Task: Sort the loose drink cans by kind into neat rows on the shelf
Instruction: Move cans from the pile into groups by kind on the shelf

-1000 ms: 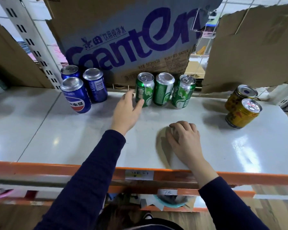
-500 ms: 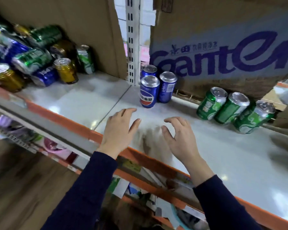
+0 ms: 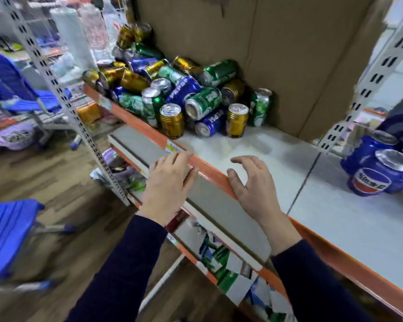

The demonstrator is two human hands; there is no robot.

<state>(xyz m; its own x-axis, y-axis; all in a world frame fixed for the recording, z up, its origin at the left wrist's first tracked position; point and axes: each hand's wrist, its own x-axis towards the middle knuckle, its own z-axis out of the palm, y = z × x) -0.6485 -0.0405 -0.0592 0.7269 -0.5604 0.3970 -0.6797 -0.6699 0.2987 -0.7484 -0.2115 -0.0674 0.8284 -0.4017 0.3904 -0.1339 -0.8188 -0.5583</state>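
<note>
Head view: left hand (image 3: 170, 184) lies flat over the orange front rim of the white shelf (image 3: 296, 163), fingers straight and together, holding nothing. Right hand (image 3: 254, 182) is just beside it over the shelf edge, fingers spread and loosely curved, also empty. Loose can pile (image 3: 172, 89) sits far left against the cardboard panel (image 3: 277, 54), green, gold and blue mixed, most on their sides. 2 gold cans (image 3: 172, 120) stand upright at the pile's front. Blue Pepsi cans (image 3: 379, 170) stand grouped at right, well apart from the pile.

Bare shelf (image 3: 277, 149) lies open between the heaped loose cans (image 3: 172, 89) and the upright blue cans (image 3: 379, 168).
</note>
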